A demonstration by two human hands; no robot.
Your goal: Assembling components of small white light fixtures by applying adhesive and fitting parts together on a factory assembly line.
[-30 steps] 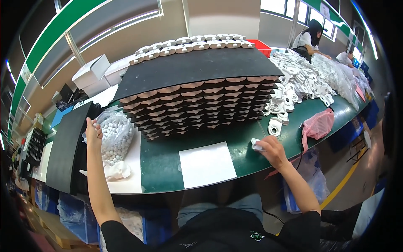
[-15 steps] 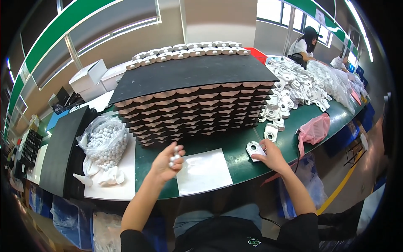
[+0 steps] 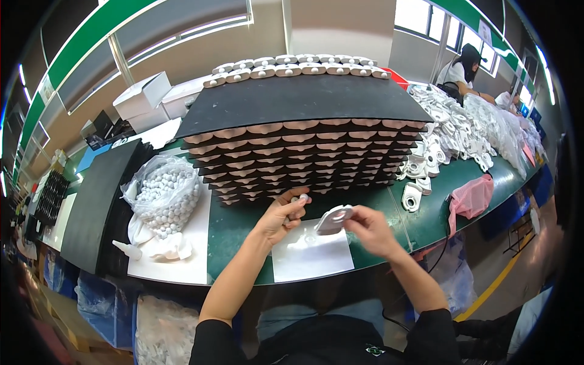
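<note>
My left hand (image 3: 278, 219) is closed around small white balls, one white ball (image 3: 303, 198) showing at the thumb and fingertips. Pinched in my right hand (image 3: 374, 233) is a flat white plastic part (image 3: 333, 221) with a round hole, tilted in the air just right of the left hand. Below both hands lies a white sheet (image 3: 311, 263) on the green table (image 3: 243, 243). More white plastic parts (image 3: 453, 125) are heaped on the right, with one loose part (image 3: 412, 197) at the near edge of the heap.
A tall stack of black sheets (image 3: 304, 103) layered with parts stands behind my hands, rows of white parts (image 3: 301, 69) on top. Left are a clear bag of white balls (image 3: 163, 193), a small bottle (image 3: 126, 249) and black boards (image 3: 100, 207). A pink mesh bag (image 3: 472, 198) lies right; a person sits beyond.
My right hand has lifted the white part off the table and brought it left, beside my left hand. The left hand has moved right and up, its fingers drawn in on the balls.
</note>
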